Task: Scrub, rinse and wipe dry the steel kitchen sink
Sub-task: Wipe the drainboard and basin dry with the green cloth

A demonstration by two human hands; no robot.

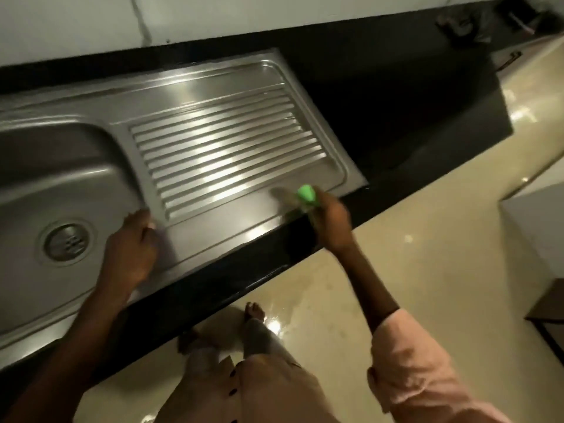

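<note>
The steel sink [189,83] is set in a black counter, with its bowl at the left and a round drain [65,242] in the bowl's floor. A ribbed drainboard [225,154] takes up the right half. My left hand [131,248] rests flat on the metal between bowl and drainboard, holding nothing. My right hand [331,224] is at the drainboard's near right corner, closed on a blurred object with a bright green cap [306,193]. What that object is, I cannot tell.
The black counter [396,117] runs on to the right of the sink, with dark items [457,25] at its far end. Below its front edge is a glossy cream floor [412,254] with my bare feet. A white unit [537,221] stands at the right.
</note>
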